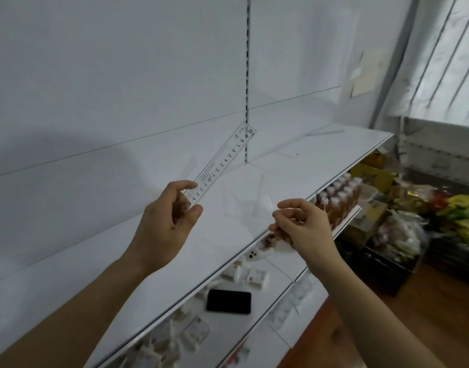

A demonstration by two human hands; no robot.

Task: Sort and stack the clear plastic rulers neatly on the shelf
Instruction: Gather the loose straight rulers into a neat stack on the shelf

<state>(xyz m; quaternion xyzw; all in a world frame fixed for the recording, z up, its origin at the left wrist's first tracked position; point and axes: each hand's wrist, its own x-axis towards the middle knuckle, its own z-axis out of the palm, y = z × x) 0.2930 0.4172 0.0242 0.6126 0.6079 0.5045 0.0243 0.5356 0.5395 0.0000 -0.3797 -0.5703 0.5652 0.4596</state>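
Pinching the clear ruler (219,166) by its near end, my left hand (166,219) feels it light, stiff, slick — I'd hold both long edges; right hand (301,225) is curled, whether on anything I cannot tell.

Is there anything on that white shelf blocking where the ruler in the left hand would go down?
Nothing solid blocks it. The left hand holds the ruler above the shelf; only other clear plastic pieces lie flat there.

clear ruler (222,162) black numerals, white shelf (148,251)
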